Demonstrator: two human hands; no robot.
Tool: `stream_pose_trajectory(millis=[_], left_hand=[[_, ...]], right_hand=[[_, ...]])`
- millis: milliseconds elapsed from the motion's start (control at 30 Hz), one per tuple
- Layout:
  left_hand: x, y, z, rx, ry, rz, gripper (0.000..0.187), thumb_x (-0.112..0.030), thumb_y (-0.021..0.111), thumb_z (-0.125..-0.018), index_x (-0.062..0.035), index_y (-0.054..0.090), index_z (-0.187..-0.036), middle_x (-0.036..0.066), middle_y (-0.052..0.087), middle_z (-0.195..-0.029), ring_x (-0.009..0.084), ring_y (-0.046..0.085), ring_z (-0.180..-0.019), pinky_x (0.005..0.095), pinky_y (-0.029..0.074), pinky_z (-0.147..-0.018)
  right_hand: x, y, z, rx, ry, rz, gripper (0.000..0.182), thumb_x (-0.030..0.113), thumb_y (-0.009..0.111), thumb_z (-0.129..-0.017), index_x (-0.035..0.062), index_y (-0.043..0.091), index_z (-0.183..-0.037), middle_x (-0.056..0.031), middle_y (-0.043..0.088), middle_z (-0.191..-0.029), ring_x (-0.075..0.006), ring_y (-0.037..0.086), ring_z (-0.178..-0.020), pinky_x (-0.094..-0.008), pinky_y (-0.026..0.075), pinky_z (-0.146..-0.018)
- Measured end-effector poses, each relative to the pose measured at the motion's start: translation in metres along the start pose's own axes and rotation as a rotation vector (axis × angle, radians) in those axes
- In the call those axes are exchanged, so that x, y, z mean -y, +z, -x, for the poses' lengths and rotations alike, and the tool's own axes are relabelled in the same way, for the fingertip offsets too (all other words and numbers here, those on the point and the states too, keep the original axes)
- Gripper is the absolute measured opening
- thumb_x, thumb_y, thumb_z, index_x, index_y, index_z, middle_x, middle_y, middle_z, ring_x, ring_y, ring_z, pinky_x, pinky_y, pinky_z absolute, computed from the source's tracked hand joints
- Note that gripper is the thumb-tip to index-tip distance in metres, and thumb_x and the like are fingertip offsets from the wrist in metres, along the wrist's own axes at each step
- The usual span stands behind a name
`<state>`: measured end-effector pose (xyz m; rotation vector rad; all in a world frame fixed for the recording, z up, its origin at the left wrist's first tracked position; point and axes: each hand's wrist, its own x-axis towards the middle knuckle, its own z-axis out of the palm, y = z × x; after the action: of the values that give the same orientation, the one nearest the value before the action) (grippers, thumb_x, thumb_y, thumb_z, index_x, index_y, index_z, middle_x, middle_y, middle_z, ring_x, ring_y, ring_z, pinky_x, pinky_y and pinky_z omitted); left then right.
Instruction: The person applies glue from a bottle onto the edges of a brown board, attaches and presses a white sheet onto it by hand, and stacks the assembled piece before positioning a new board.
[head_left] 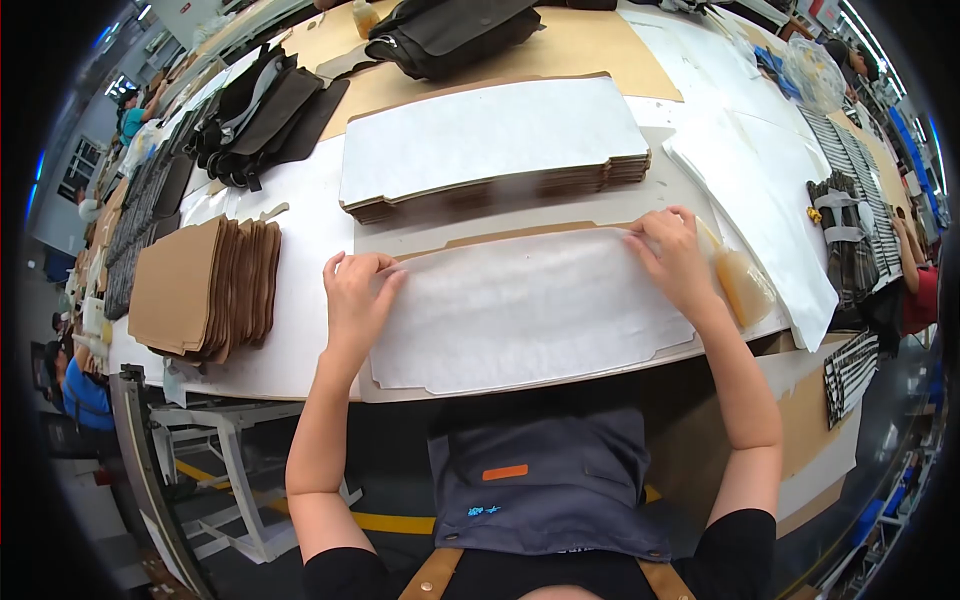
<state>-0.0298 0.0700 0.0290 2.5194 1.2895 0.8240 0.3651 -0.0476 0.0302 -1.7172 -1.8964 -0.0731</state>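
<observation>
Across worktable (305,215) | spread at centre over brown board (520,233): white sheet (530,310) | pinched by left hand (358,295) at 10 o'clock, right hand (678,258) at 2, seemingly for flatness | at 12: neat stack (490,135), likely for easy reach

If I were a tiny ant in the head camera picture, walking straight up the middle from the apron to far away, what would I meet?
Dark apron → white sheet → white-topped stack → black bag.
</observation>
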Motion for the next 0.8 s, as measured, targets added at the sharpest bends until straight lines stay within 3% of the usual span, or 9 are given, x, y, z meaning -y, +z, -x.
stream_pose_trajectory(millis=[367, 667, 800], left_hand=[[0.010, 0.011, -0.005, -0.008, -0.045, -0.067, 0.013, -0.018, 0.073, -0.085, -0.0071, 0.067, -0.084, 0.004, 0.061, -0.090, 0.0240, 0.054, -0.101, 0.0470, 0.027, -0.108], [0.003, 0.009, -0.005, -0.070, -0.008, -0.034, 0.011, -0.013, 0.074, -0.084, -0.0075, 0.064, -0.083, 0.003, 0.062, -0.087, 0.0235, 0.056, -0.095, 0.0468, 0.028, -0.108], [0.001, -0.012, 0.006, -0.073, 0.120, 0.105, 0.012, -0.007, 0.075, -0.080, -0.0082, 0.063, -0.083, 0.002, 0.063, -0.083, 0.0229, 0.058, -0.089, 0.0461, 0.032, -0.106]], right_hand=[[-0.005, 0.011, -0.004, 0.020, 0.013, 0.076, 0.014, 0.014, 0.073, -0.084, 0.0060, 0.061, -0.083, -0.0056, 0.064, -0.082, -0.0230, 0.060, -0.083, -0.0406, 0.035, -0.093], [-0.003, 0.009, -0.001, -0.019, -0.008, 0.060, 0.013, 0.010, 0.073, -0.083, 0.0063, 0.060, -0.082, -0.0051, 0.065, -0.080, -0.0229, 0.060, -0.078, -0.0402, 0.035, -0.093], [0.004, -0.014, 0.011, -0.024, -0.040, -0.075, 0.012, 0.005, 0.072, -0.082, 0.0070, 0.060, -0.083, -0.0035, 0.065, -0.081, -0.0210, 0.061, -0.079, -0.0411, 0.034, -0.099]])
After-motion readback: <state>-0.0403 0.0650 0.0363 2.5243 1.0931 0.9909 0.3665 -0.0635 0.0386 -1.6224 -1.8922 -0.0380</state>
